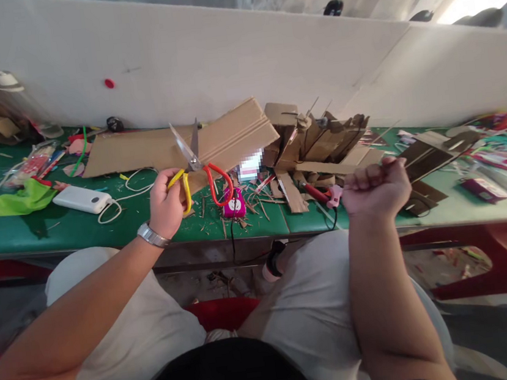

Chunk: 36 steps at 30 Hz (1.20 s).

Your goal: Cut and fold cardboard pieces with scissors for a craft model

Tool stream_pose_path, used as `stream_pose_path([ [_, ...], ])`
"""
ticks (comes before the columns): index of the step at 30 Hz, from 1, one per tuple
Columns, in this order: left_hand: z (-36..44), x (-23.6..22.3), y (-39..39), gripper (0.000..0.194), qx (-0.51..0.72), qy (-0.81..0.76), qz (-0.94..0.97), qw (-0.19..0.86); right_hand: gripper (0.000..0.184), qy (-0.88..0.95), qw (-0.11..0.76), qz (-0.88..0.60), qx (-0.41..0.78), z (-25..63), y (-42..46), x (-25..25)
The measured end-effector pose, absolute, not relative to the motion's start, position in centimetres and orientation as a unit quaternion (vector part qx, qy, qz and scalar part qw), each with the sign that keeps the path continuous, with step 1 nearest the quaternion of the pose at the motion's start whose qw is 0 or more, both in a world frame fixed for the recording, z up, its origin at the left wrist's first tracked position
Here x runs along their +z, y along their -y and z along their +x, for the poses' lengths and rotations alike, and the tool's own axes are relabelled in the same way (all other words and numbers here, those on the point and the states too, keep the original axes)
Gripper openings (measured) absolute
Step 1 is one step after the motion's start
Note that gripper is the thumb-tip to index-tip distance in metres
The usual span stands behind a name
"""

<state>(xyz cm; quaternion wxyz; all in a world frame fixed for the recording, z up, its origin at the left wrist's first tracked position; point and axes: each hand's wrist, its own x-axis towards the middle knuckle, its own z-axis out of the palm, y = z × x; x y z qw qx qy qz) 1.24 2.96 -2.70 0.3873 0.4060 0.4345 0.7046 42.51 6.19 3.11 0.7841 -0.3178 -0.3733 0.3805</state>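
Observation:
My left hand (166, 205), with a metal watch (152, 234) on the wrist, is closed around the yellow handle of a pair of scissors (193, 161). The scissors point up and away with blades spread; their red handle hangs free. Behind them lies a long piece of cardboard (128, 151). My right hand (374, 190) is raised at the table's front, fingers curled in and thumb pressed against them. Whatever it grips, if anything, is hidden. Dark cardboard pieces (429, 159) appear just beyond its fingertips; I cannot tell whether they touch it.
Bent cardboard scraps (321, 138) are heaped mid-table. A pink-and-red corded tool (323, 195), a magenta item (234, 205) and shavings lie near the front edge. A white power bank (81, 200) and green cloth (21, 198) are at left. A white partition (218, 52) stands behind the green table (115, 228).

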Motion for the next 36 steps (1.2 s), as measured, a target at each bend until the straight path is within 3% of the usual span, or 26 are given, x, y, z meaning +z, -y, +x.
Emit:
stream_pose_path([
  [4,1.3,-3.0,-2.9,0.01,0.7,-0.432,0.426,0.376,0.03,0.355,0.798,-0.323,0.365,44.0,-6.7,3.2],
  [9,1.3,-3.2,-2.8,0.009,0.694,-0.435,0.436,0.372,0.019,0.383,0.752,-0.332,0.422,39.6,-5.6,2.7],
  [18,1.3,-3.4,-2.6,0.014,0.688,-0.452,0.42,0.381,0.036,0.605,0.487,-0.281,0.564,32.9,-1.9,0.8],
  [31,1.2,-3.6,-2.8,0.013,0.687,-0.441,0.436,0.38,0.034,0.559,0.535,-0.238,0.587,33.3,-2.1,0.8],
  [36,1.3,-3.8,-2.9,0.011,0.69,-0.43,0.451,0.368,0.057,0.593,0.482,-0.179,0.62,33.4,-2.0,0.9],
])
